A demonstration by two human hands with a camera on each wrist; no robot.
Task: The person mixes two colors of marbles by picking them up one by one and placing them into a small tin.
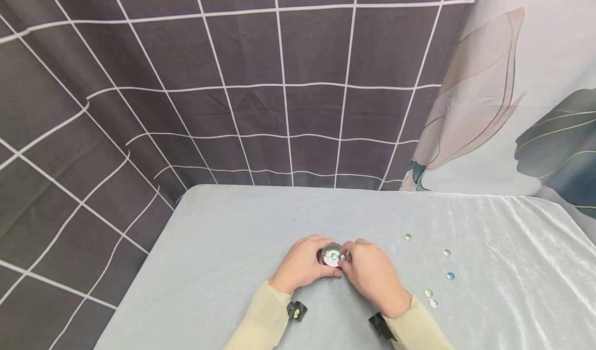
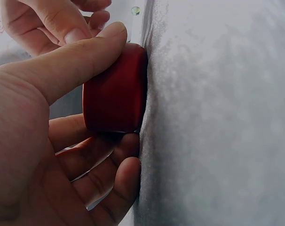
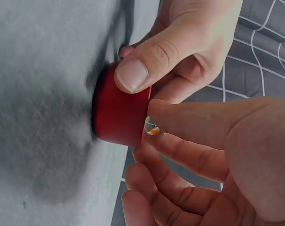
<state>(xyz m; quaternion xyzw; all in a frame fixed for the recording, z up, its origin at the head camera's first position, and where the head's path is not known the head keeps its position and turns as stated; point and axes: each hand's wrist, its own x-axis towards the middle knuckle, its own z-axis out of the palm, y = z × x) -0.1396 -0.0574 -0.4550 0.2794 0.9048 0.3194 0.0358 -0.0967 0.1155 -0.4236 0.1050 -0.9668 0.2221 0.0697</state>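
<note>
the right hand pinches a bead at the rim of the tin, which the left hand grips on the cloth, with some apparently in and five beads left out.

I am working at a broad table, and a pale blue-grey cloth is covering it, lying fairly smooth toward my left and rippling into shiny creases toward my right. In front of me a red container is standing upright, its base touching the fabric. Well off to its right, a small green bead is lying farthest from me. Nearer, a clear bead is resting, with a blue bead just on my side of it. Closest to me, a second green bead and a second clear bead are sitting side by side.
</note>
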